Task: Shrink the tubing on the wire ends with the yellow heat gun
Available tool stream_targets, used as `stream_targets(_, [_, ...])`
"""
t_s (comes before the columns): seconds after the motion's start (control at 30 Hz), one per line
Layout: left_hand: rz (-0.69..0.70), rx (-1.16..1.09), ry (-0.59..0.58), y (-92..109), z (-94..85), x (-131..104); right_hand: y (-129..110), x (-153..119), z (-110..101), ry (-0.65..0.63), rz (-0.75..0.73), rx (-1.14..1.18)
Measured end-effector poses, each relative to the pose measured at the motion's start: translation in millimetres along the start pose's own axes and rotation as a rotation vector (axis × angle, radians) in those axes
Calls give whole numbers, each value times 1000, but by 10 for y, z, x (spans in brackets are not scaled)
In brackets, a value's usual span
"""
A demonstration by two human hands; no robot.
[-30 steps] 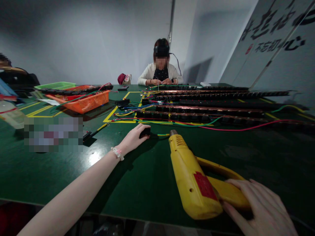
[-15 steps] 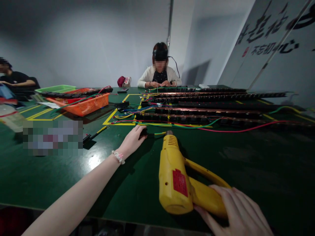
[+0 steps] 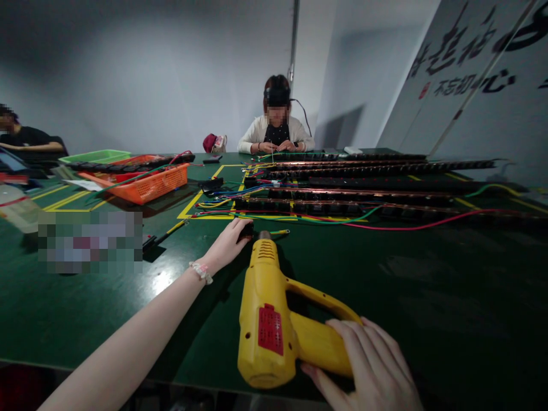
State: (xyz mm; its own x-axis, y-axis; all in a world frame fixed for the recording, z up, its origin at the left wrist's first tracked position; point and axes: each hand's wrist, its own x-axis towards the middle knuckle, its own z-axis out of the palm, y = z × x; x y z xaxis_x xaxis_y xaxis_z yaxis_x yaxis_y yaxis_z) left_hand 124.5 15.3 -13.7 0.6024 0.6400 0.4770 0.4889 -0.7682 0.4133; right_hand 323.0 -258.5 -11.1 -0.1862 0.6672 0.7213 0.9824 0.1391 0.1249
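Note:
In my right hand (image 3: 372,365) is the handle of a yellow heat gun (image 3: 263,291), its fingers wrapped round the grip. The gun's metal nozzle points away from me, close to my left hand (image 3: 225,244). My left hand, arm stretched out, is closed on a small black part (image 3: 246,230) at the tabletop; the fingers partly hide it. From that part a short yellow-green wire (image 3: 280,232) runs to the right, with a small metal terminal at its end. The nozzle covers the stretch of wire nearest the part.
Long black strips (image 3: 363,197) with wires lie across the green table (image 3: 428,297). An orange basket (image 3: 158,185) and a green tray (image 3: 96,156) stand at the left. A second wired black part (image 3: 154,245) lies left of my hand. A co-worker (image 3: 276,128) sits opposite.
The heat gun has moved left in my right hand, its nozzle passing from the wire's terminal end to beside the black part. My left hand stays nearly where it was.

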Motion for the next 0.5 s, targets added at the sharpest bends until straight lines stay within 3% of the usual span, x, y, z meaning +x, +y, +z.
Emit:
stream_targets(0.27, [9,-72,-34,-11,-43,-11,19,68,43,11,-15,115])
stream_targets(0.5, [19,-66,-51,-6,-61,-31,201,26,-22,-17,-9,95])
